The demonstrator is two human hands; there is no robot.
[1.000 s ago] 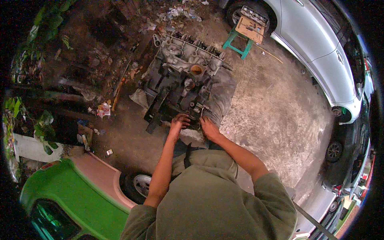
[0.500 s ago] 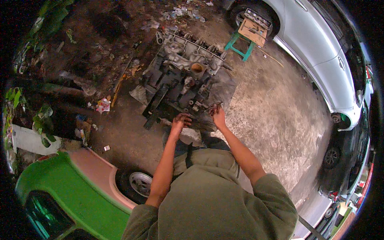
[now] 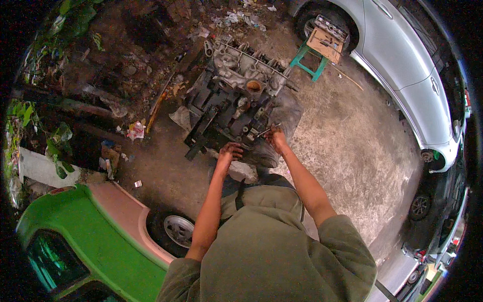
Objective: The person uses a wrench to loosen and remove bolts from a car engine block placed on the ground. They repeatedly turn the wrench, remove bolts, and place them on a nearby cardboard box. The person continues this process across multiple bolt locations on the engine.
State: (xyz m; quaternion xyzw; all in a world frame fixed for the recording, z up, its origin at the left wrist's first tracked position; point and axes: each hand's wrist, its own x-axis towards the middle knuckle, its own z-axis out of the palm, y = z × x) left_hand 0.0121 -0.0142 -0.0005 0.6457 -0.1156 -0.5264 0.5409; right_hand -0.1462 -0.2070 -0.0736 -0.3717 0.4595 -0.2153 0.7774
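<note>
A greasy engine (image 3: pixel 240 108) lies in front of me, with a grey metal cylinder head on its far side and dark block parts toward me. My right hand (image 3: pixel 276 139) is closed on a slim metal wrench (image 3: pixel 263 133), whose exact type is too small to tell. The tool points left, toward small fittings on the engine's near right side. At the engine's near edge is my left hand (image 3: pixel 230 151), its fingers bent and closed; whatever they may hold is hidden.
A green stool (image 3: pixel 313 56) with a wooden top carries metal parts at the far right. Beyond it stands a silver car (image 3: pixel 397 48). A green and pink car body (image 3: pixel 100 226) is at the near left. Litter and leaves cover the ground at far left.
The whole view has shifted slightly. My right hand has turned a little with the wrench, which now slants more down to the left. My left hand stays by the engine's near edge.
</note>
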